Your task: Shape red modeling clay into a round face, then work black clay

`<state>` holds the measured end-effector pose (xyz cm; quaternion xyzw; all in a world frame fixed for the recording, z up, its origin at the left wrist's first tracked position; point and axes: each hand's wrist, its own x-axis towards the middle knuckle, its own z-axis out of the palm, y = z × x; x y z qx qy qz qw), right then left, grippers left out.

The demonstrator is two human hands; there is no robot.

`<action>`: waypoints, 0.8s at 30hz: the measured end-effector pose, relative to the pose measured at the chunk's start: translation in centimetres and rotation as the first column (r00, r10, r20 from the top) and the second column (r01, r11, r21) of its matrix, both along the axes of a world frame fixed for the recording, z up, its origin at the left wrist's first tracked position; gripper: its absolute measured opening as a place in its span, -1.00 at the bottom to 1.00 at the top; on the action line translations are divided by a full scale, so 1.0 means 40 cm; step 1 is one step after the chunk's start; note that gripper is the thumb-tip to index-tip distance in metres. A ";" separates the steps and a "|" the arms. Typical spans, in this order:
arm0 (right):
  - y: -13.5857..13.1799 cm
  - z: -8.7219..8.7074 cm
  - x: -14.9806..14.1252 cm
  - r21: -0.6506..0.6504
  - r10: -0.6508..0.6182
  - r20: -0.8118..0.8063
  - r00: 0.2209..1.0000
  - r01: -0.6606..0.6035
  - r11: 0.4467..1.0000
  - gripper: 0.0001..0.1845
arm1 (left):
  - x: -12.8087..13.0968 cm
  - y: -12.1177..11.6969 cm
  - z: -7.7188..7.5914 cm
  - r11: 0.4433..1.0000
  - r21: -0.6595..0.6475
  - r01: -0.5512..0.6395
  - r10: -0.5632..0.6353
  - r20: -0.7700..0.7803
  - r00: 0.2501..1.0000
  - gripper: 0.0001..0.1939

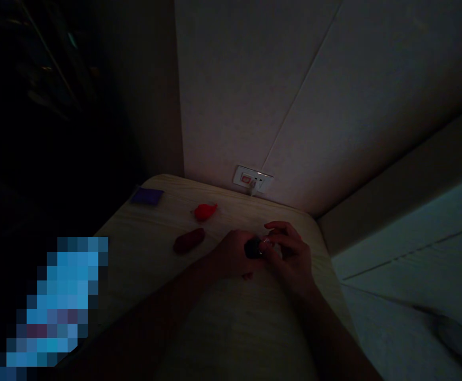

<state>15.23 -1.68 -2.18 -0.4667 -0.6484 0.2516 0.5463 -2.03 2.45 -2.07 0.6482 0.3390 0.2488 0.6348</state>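
Observation:
The room is very dark. My left hand (233, 256) and my right hand (288, 254) meet over a small pale wooden table (231, 328). Both are closed round a small dark object (252, 248) held between them; its kind is too dim to name. My right fingers curl over its top. A bright red small thing (206, 211) lies on the table behind my left hand. A dark red oblong thing (189, 241) lies just left of that hand.
A purple flat item (147, 196) sits at the table's far left corner. A wall socket plate (253, 180) with something plugged in is on the padded wall behind. A bed with pale sheets (413, 296) lies to the right. A blurred blue patch covers the lower left.

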 end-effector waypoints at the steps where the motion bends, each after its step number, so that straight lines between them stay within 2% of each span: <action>1: 0.000 0.000 0.000 -0.001 -0.003 -0.002 1.000 0.003 1.000 -0.86 | -0.001 0.001 -0.001 1.000 0.007 0.002 -0.002 0.001 1.000 -0.76; 3: 0.001 0.000 0.000 -0.005 -0.001 0.001 1.000 0.001 1.000 -0.84 | -0.001 0.003 -0.004 0.993 0.116 -0.030 0.032 -0.014 0.999 -0.80; 6: 0.000 -0.002 -0.003 -0.023 0.013 0.007 1.000 -0.013 1.000 -0.83 | -0.002 0.008 -0.011 0.924 0.372 -0.086 0.118 -0.063 0.991 -0.80; 8: -0.001 -0.003 -0.006 -0.042 0.022 -0.027 0.999 -0.023 0.999 -0.83 | -0.001 0.010 -0.015 0.892 0.442 -0.092 0.144 -0.085 0.986 -0.78; 14: -0.003 0.009 -0.019 -0.130 0.032 -0.183 0.983 -0.056 0.990 -0.85 | -0.002 0.009 -0.009 0.871 0.473 -0.133 0.197 -0.088 0.976 -0.74; 19: -0.008 0.014 -0.018 -0.178 0.047 -0.219 0.975 -0.088 0.980 -0.81 | -0.003 0.002 0.001 0.863 0.497 -0.092 0.174 -0.121 0.977 -0.67; 24: -0.012 0.009 -0.017 -0.158 0.055 -0.215 0.975 -0.090 0.983 -0.85 | 0.002 -0.001 -0.003 0.887 0.449 -0.108 0.158 -0.075 0.985 -0.66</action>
